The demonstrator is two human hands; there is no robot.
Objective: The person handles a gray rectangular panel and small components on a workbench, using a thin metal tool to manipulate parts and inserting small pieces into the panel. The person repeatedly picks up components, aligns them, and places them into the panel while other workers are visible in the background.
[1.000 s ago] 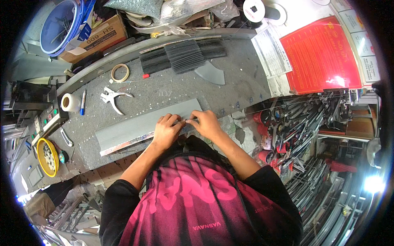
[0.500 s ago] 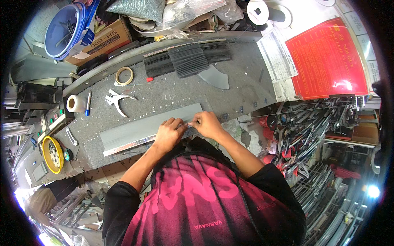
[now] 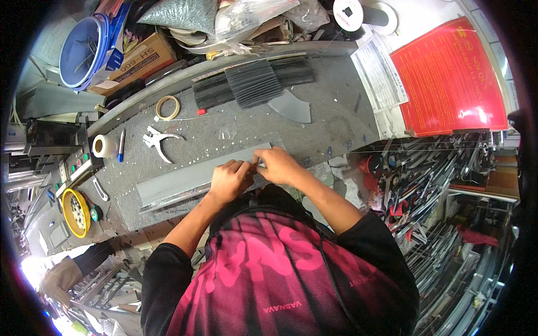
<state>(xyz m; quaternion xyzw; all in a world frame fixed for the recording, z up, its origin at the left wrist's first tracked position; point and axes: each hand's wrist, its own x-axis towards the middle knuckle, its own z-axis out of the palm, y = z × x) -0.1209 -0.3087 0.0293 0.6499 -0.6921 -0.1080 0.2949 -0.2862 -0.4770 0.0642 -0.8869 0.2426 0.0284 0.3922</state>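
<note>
Left hand and right hand curl inward, closure and hold unclear; the strip leftward looks light, bendy, best edge-held.

A strip lies along the near edge of a workbench, with the left hand and right hand at its right end. Behind the strip are pliers; farther behind, a tape ring and, rightward, pleated mesh. Left of the strip: a knife and bowl
</note>
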